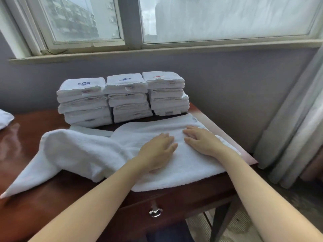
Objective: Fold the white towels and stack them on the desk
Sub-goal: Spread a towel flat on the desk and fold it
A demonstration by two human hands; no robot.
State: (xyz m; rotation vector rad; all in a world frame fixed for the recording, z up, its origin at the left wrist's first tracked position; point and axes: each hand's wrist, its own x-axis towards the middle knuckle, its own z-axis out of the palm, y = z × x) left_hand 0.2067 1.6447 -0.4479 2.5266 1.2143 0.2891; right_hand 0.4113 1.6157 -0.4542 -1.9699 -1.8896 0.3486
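Observation:
A long white towel (83, 154) lies across the dark wooden desk (35, 203). Its right part is spread flat; its left part is bunched and trails to a point near the desk's front left. My left hand (157, 152) and my right hand (201, 140) both press flat on the smooth right part, fingers straight, side by side. Behind them stand three stacks of folded white towels: a left stack (83, 102), a middle stack (127, 96) and a right stack (167, 92), each several towels high, with small embroidered marks on top.
Another white towel's edge (5, 117) shows at the far left of the desk. A drawer with a metal knob (155, 212) sits below the desk's front edge. The wall and window sill (157, 51) are behind the stacks. Grey curtains (297, 128) hang at the right.

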